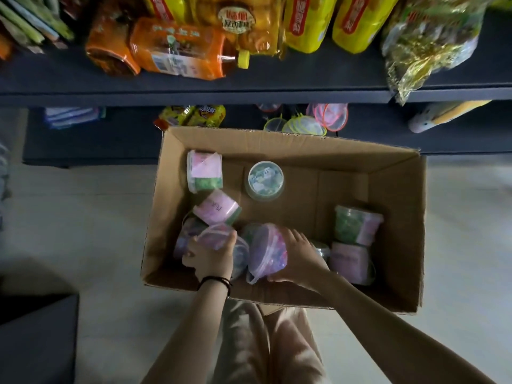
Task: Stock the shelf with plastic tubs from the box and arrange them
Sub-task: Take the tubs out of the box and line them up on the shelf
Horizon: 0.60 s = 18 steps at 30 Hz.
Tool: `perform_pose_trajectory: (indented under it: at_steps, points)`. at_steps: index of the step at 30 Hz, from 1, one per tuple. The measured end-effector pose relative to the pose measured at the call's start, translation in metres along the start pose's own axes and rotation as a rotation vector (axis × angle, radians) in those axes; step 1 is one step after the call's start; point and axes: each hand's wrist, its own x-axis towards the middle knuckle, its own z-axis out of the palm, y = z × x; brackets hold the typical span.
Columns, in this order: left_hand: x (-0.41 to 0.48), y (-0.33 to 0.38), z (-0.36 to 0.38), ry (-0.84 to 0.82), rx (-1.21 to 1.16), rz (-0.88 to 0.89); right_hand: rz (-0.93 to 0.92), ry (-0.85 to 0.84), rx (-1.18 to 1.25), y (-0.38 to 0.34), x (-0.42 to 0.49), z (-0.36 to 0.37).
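Observation:
An open cardboard box (396,173) stands on the floor before a dark shelf (194,95). Several clear plastic tubs with pink or green contents lie inside it. My left hand (213,259) grips a pink-lidded tub (216,236) at the box's near left. My right hand (297,257) holds another pink tub (267,252) lying on its side beside it. One tub (265,180) stands upright in the middle. Two more tubs (357,225) lie stacked at the right. On the lower shelf stand several clear tubs with coloured rims (318,120).
The upper shelf holds orange bottles (177,48), yellow snack bags (307,20) and a crinkly clear bag (426,42) overhanging the edge. Small yellow packets (194,115) lie on the lower shelf behind the box. A dark block (36,339) sits at the near left on the floor.

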Motion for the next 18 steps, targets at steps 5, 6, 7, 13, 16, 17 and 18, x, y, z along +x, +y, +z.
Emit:
perform_pose_trajectory:
  at_steps: [5,6,7,13,16,17,18]
  points:
    - [-0.007,-0.003,0.002,-0.041,0.052,0.074,0.043,0.109,0.043,0.007,-0.007,-0.007]
    - [-0.01,-0.005,0.002,-0.057,0.046,0.1,0.076,0.161,0.087,0.007,-0.007,-0.008]
    - [-0.014,-0.008,0.002,-0.073,0.038,0.136,0.119,0.215,0.145,0.007,-0.007,-0.01]
    - [-0.024,-0.017,0.013,-0.181,0.055,0.094,0.246,0.283,0.361,0.009,0.002,-0.011]
    - [-0.014,-0.016,0.016,-0.193,-0.054,-0.023,0.273,0.232,0.363,0.008,0.004,-0.005]
    - [-0.012,-0.015,0.018,-0.195,-0.09,-0.034,0.291,0.226,0.376,0.006,0.005,-0.004]
    - [-0.01,-0.014,0.021,-0.189,-0.132,-0.043,0.313,0.23,0.401,0.005,0.006,-0.003]
